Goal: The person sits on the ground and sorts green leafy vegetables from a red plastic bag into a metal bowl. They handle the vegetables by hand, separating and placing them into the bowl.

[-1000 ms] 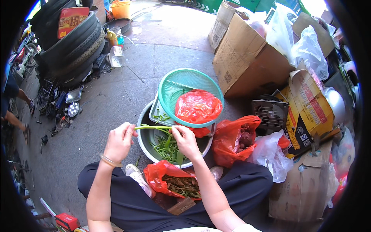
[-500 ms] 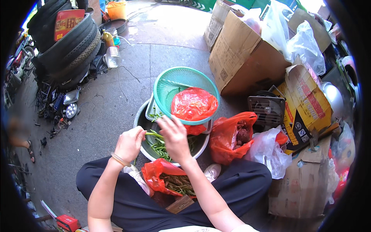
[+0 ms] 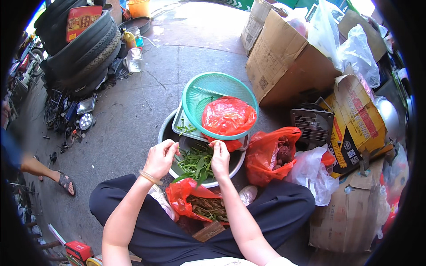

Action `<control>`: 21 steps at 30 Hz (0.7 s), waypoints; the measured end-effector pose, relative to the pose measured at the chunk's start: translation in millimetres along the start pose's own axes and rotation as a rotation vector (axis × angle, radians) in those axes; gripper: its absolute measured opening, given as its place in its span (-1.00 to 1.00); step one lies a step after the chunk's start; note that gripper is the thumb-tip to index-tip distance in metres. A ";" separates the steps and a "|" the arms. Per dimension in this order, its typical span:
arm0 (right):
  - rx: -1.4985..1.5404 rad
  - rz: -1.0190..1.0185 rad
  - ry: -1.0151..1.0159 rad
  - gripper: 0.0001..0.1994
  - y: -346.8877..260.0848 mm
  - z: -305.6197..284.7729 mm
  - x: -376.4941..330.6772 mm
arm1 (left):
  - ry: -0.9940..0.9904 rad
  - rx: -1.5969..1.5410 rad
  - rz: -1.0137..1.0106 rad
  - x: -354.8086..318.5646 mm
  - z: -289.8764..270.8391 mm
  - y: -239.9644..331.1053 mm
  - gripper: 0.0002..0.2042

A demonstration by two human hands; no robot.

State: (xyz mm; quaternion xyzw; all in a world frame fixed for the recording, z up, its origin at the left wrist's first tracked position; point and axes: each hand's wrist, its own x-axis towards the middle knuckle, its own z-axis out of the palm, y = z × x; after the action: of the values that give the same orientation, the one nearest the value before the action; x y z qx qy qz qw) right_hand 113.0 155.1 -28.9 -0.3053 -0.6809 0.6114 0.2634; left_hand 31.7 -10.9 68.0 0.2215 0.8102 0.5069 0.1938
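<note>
My left hand (image 3: pixel 160 162) is closed in a pinch over the left side of a metal basin (image 3: pixel 240 165); whatever lies between its fingertips is too small to tell. On the right, the fingers of my right hand (image 3: pixel 220 160) are pinched together on leafy greens (image 3: pixel 198 165) that hang over the basin's near rim. Cut green stems (image 3: pixel 185 127) lie on a pale tray (image 3: pixel 178 120) across the basin's far side. Above it sits a teal colander (image 3: pixel 194 94) with a red plastic bundle (image 3: pixel 228 116). Between my legs, an open red bag (image 3: pixel 179 195) holds brownish, wilted leaves (image 3: pixel 208 207).
Right of the basin stand a red bag of dark reddish roots (image 3: pixel 262 155) and a crumpled white bag (image 3: pixel 306 177). Cardboard boxes (image 3: pixel 279 53) and a metal-grilled unit (image 3: pixel 312 124) lie beyond. Stacked tires (image 3: pixel 84 57) rise far left; a person's sandalled foot (image 3: pixel 65 181) is nearby.
My hands have moved apart, the right one shifting right and closing from spread fingers into a pinch. Leafy greens now show between them. The person at left has stepped further into view.
</note>
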 end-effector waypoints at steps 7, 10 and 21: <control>-0.699 -0.158 -0.256 -0.79 11.3 -35.1 -45.8 | 0.186 0.209 -0.191 82.5 24.0 -98.8 -0.86; -0.673 0.135 -0.994 -0.74 18.9 -45.6 -107.3 | 0.227 0.029 -0.263 115.4 37.0 -119.9 -0.75; -0.982 0.448 -1.856 -0.72 59.0 -13.8 -190.0 | -0.700 0.838 -0.233 116.1 -117.3 -96.6 -0.67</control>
State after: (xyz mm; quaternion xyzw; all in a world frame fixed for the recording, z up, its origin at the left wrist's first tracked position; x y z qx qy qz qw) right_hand 256.8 28.0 -83.2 0.0879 -0.7147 0.2983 -0.6264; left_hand -143.2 -70.2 18.2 0.3435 0.8489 0.0130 0.4015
